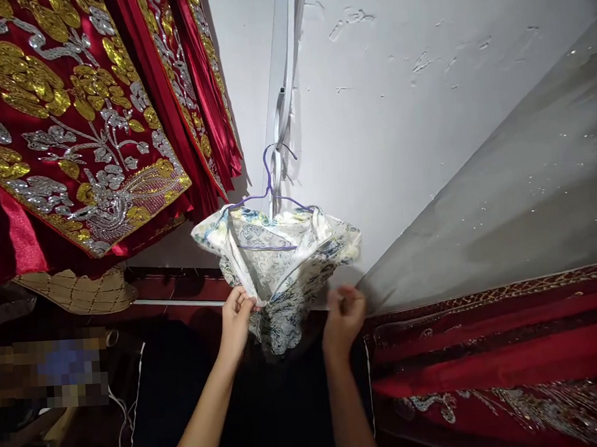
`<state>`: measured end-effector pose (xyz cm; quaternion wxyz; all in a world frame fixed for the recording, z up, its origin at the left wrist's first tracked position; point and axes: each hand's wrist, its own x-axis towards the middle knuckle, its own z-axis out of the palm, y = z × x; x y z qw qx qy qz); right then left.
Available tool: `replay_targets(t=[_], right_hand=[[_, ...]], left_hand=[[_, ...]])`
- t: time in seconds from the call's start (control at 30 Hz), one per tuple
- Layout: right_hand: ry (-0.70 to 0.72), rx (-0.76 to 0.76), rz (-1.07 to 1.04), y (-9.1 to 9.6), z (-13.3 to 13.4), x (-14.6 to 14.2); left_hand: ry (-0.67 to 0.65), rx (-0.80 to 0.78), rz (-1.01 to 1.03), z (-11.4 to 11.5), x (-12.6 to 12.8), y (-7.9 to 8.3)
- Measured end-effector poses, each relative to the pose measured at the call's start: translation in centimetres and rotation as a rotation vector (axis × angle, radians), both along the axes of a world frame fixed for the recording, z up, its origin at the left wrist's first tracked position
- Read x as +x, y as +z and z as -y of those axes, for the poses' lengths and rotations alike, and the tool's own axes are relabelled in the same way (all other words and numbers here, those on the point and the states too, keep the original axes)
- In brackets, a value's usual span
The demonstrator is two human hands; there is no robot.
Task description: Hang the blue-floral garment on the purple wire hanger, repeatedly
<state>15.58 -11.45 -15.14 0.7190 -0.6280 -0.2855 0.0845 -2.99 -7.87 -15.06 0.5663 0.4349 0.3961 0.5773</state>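
Note:
A short-sleeved floral blouse, white with blue and yellow patterning, hangs in front of me on a purple hanger. Its neckline is spread apart, and the hanger's lower bar shows inside. My left hand pinches the pale front edge of the blouse near the bottom of the opening. To the right of the blouse is my right hand, raised with its fingers curled and smeared by motion. Whether anything is between those fingers, I cannot tell. The hanger's hook overlaps a pale strip along the wall.
Red cloths with gold and silver sequin embroidery hang at the upper left. More red embroidered fabric lies at the lower right. Behind the blouse stands a white wall with peeling marks. A blurred-out patch and white cables are at lower left.

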Motion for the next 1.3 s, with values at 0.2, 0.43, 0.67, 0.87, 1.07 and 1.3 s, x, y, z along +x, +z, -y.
replay_targets(t=[0.2, 0.43, 0.67, 0.87, 1.07, 1.3], right_hand=[[0.841, -0.195, 0.039, -1.7, 2.0, -8.5], [0.972, -0.174, -0.009, 0.1, 1.2, -9.1], [0.930, -0.273, -0.360, -0.5, 1.9, -9.7], [1.024, -0.405, -0.209, 3.9, -0.6, -6.8], [0.883, -0.276, -0.008, 12.7, -6.0, -5.9], [0.913, -0.142, -0.058, 16.0, -5.7, -6.7]], left_hand=[[-0.181, -0.007, 0.017, 2.3, -2.0, 2.9], [-0.242, -0.048, 0.146, 2.4, -4.2, 3.0], [-0.156, 0.154, -0.318, 2.4, -3.0, -2.0], [-0.079, 0.272, -0.458, 2.8, -0.7, -3.6], [0.022, 0.338, -0.523, 2.9, 1.3, -6.7], [-0.033, 0.354, -0.509, 2.0, 1.1, -3.3]])
